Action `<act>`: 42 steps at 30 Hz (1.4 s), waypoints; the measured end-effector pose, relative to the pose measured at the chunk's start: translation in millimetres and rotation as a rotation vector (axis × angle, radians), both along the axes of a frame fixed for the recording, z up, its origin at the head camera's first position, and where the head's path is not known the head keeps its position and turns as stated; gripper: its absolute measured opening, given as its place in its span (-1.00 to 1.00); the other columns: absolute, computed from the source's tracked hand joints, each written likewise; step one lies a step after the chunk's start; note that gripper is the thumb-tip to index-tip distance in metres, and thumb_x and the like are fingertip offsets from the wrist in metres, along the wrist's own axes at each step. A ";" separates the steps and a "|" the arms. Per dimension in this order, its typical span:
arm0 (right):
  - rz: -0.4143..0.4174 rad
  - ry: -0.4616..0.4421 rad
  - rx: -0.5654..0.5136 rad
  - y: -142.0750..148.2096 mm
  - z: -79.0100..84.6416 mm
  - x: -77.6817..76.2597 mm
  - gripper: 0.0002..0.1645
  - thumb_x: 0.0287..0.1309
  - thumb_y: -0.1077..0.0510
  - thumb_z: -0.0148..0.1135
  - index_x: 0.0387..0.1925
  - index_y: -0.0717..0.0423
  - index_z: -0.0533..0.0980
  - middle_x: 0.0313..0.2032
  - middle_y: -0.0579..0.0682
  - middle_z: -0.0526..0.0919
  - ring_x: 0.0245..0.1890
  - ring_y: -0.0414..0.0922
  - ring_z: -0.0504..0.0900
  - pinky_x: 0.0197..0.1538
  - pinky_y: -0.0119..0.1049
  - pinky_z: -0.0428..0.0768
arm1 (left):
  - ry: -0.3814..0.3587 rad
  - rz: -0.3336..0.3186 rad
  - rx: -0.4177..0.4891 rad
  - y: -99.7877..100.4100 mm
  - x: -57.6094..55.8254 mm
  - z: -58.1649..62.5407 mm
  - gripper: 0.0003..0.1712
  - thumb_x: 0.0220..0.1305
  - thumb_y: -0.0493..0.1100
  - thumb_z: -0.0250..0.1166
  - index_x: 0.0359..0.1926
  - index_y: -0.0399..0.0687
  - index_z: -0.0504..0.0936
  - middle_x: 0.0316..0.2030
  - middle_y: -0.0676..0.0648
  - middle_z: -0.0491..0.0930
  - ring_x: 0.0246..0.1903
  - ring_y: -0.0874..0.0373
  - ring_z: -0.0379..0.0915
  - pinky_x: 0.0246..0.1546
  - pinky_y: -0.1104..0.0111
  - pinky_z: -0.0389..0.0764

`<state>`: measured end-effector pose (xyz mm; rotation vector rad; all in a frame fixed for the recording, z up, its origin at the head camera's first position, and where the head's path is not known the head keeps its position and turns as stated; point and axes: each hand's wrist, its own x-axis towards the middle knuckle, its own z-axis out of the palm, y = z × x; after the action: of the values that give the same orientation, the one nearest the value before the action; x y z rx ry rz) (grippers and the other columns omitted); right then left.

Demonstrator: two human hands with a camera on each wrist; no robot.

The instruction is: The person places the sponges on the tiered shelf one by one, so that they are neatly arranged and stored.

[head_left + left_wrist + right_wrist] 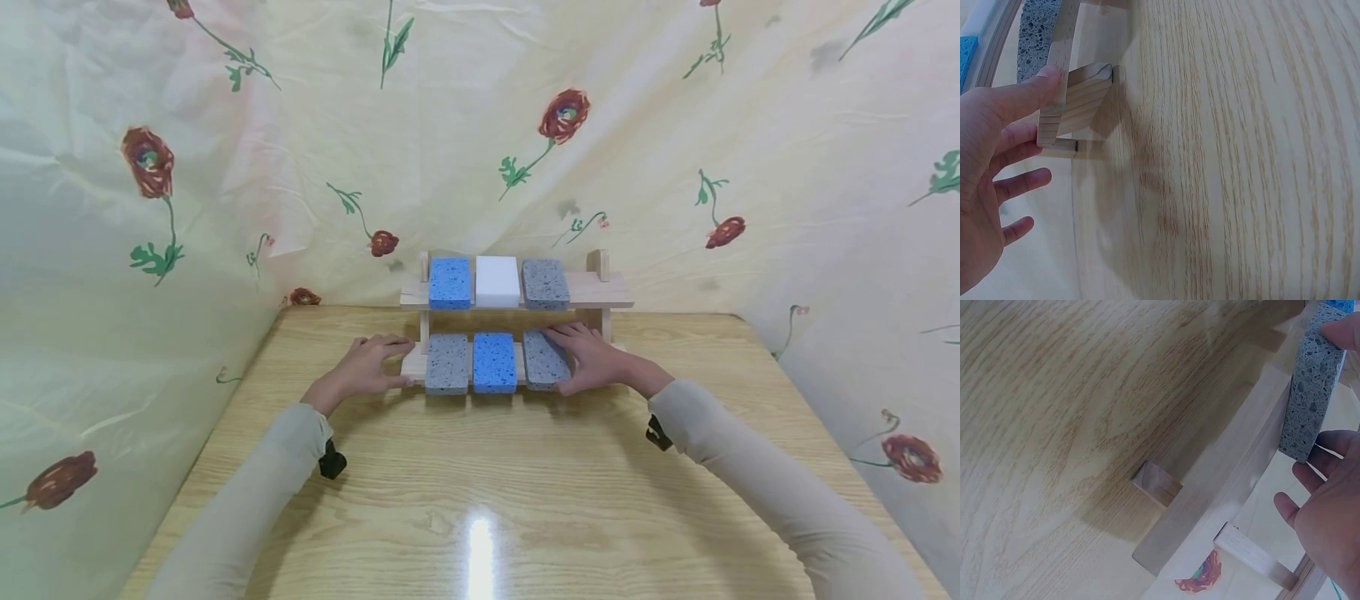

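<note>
A two-tier wooden rack [615,290] stands at the back of the table. My left hand [365,364] holds the left end of its lower board [1054,112], thumb on the front edge and fingers behind. With my right hand [592,360] I grip the speckled grey sponge [1311,387] at the right of the lower tier, thumb on its near side and fingers at the far side. Beside it on that tier sit a blue speckled sponge [494,363] and another grey sponge [447,364] at the left.
On the upper tier stand a blue sponge [450,283], a white sponge [497,281] and a grey sponge [546,284]. Behind the rack hangs a flowered cloth [465,150], which also lines both sides. The wood-grain table [420,492] stretches out in front.
</note>
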<state>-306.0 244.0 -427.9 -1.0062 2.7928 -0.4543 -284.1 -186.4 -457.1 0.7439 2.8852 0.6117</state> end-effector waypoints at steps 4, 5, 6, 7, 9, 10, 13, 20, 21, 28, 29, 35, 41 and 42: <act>0.003 0.003 -0.003 0.1 -0.3 -0.3 0.31 -0.15 -0.18 0.45 0.56 0.24 0.11 0.52 0.38 0.15 0.48 0.40 0.13 0.29 0.58 0.16 | -0.001 0.002 -0.003 0.1 0.2 0.9 -0.15 0.30 0.16 0.40 0.50 -0.04 0.36 0.47 -0.17 0.34 0.49 -0.18 0.19 0.42 -0.30 0.03; 0.001 -0.001 -0.003 0.1 -0.2 -0.3 0.31 -0.15 -0.18 0.45 0.57 0.23 0.11 0.52 0.38 0.14 0.48 0.39 0.12 0.30 0.57 0.16 | -0.002 0.002 -0.003 0.1 0.3 1.1 -0.15 0.30 0.16 0.40 0.50 -0.04 0.36 0.47 -0.18 0.34 0.49 -0.18 0.19 0.42 -0.30 0.03; -0.001 -0.006 -0.003 0.1 0.0 -0.1 0.31 -0.15 -0.17 0.45 0.57 0.22 0.10 0.52 0.38 0.13 0.48 0.39 0.12 0.30 0.57 0.15 | 0.001 -0.001 -0.004 0.1 0.3 1.2 -0.15 0.30 0.16 0.40 0.50 -0.05 0.36 0.47 -0.18 0.34 0.48 -0.18 0.20 0.41 -0.31 0.04; -0.003 -0.011 -0.002 0.2 0.0 -0.1 0.31 -0.15 -0.17 0.45 0.57 0.22 0.10 0.53 0.37 0.13 0.49 0.39 0.11 0.31 0.57 0.15 | 0.004 -0.004 -0.006 0.0 0.5 1.4 -0.15 0.30 0.15 0.40 0.49 -0.06 0.36 0.47 -0.18 0.35 0.48 -0.19 0.20 0.40 -0.31 0.05; -0.006 -0.017 0.002 0.4 0.2 0.3 0.31 -0.15 -0.17 0.45 0.58 0.21 0.09 0.53 0.36 0.12 0.49 0.39 0.11 0.31 0.58 0.13 | 0.004 -0.004 -0.006 0.1 0.5 1.5 -0.15 0.30 0.15 0.40 0.49 -0.06 0.37 0.47 -0.18 0.35 0.48 -0.18 0.20 0.40 -0.31 0.05; -0.008 -0.020 0.004 0.6 0.3 0.4 0.31 -0.14 -0.16 0.45 0.58 0.20 0.08 0.54 0.36 0.11 0.50 0.38 0.10 0.32 0.58 0.12 | 0.004 -0.004 -0.006 0.1 0.6 1.5 -0.15 0.30 0.15 0.40 0.49 -0.07 0.37 0.47 -0.18 0.35 0.48 -0.18 0.20 0.40 -0.32 0.05; -0.008 -0.022 0.007 1.0 0.3 0.4 0.31 -0.14 -0.16 0.45 0.58 0.20 0.08 0.54 0.34 0.11 0.50 0.37 0.10 0.32 0.59 0.12 | 0.005 -0.004 -0.006 0.4 1.1 1.5 -0.15 0.30 0.15 0.40 0.49 -0.07 0.37 0.47 -0.17 0.35 0.48 -0.18 0.20 0.41 -0.32 0.05; -0.009 -0.026 0.006 1.2 0.0 -0.2 0.31 -0.13 -0.18 0.45 0.59 0.18 0.08 0.54 0.33 0.11 0.49 0.35 0.12 0.32 0.57 0.12 | 0.013 -0.006 -0.006 0.7 0.9 0.5 -0.15 0.30 0.15 0.41 0.48 -0.09 0.37 0.46 -0.17 0.36 0.47 -0.18 0.22 0.40 -0.31 0.06; -0.010 -0.026 0.008 1.2 -0.3 -0.4 0.31 -0.13 -0.18 0.45 0.59 0.18 0.08 0.54 0.33 0.11 0.49 0.34 0.12 0.32 0.57 0.12 | 0.014 -0.006 -0.007 0.8 0.8 0.6 -0.15 0.30 0.15 0.40 0.48 -0.08 0.38 0.46 -0.17 0.36 0.47 -0.18 0.22 0.40 -0.31 0.07; -0.016 -0.037 0.011 2.2 0.1 0.2 0.31 -0.11 -0.18 0.45 0.59 0.18 0.06 0.55 0.32 0.10 0.50 0.34 0.10 0.34 0.56 0.10 | 0.015 -0.006 -0.008 1.2 1.1 2.1 -0.15 0.29 0.16 0.41 0.48 -0.08 0.38 0.46 -0.18 0.36 0.47 -0.18 0.22 0.40 -0.29 0.09; -0.016 -0.035 0.012 2.4 0.0 0.2 0.31 -0.11 -0.18 0.45 0.59 0.19 0.06 0.55 0.32 0.10 0.50 0.34 0.10 0.34 0.56 0.10 | 0.014 -0.006 -0.007 1.2 1.1 2.2 -0.15 0.29 0.16 0.41 0.48 -0.08 0.38 0.46 -0.18 0.36 0.47 -0.18 0.21 0.40 -0.30 0.08; -0.016 -0.029 0.013 2.2 0.5 1.2 0.32 -0.11 -0.18 0.46 0.58 0.21 0.07 0.55 0.32 0.11 0.50 0.33 0.10 0.33 0.56 0.12 | 0.014 -0.007 -0.001 1.2 1.5 1.7 -0.15 0.30 0.15 0.40 0.48 -0.08 0.38 0.46 -0.17 0.36 0.48 -0.18 0.21 0.40 -0.32 0.06; -0.013 -0.022 0.008 1.6 0.3 2.2 0.30 -0.10 -0.18 0.45 0.58 0.21 0.08 0.54 0.33 0.12 0.48 0.34 0.13 0.31 0.53 0.17 | 0.013 -0.006 -0.003 0.6 1.0 1.3 -0.15 0.30 0.15 0.40 0.48 -0.08 0.38 0.46 -0.17 0.36 0.47 -0.19 0.21 0.40 -0.31 0.07; -0.012 -0.022 0.007 1.7 0.3 2.0 0.30 -0.10 -0.18 0.46 0.58 0.21 0.08 0.54 0.33 0.12 0.48 0.34 0.13 0.31 0.53 0.17 | 0.015 -0.008 -0.006 0.6 0.9 1.4 -0.15 0.30 0.15 0.40 0.48 -0.08 0.38 0.46 -0.18 0.36 0.47 -0.19 0.22 0.40 -0.32 0.08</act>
<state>-303.9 245.6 -427.6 -0.9774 2.7805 -0.4533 -283.2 -185.8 -455.6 0.7622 2.8946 0.5996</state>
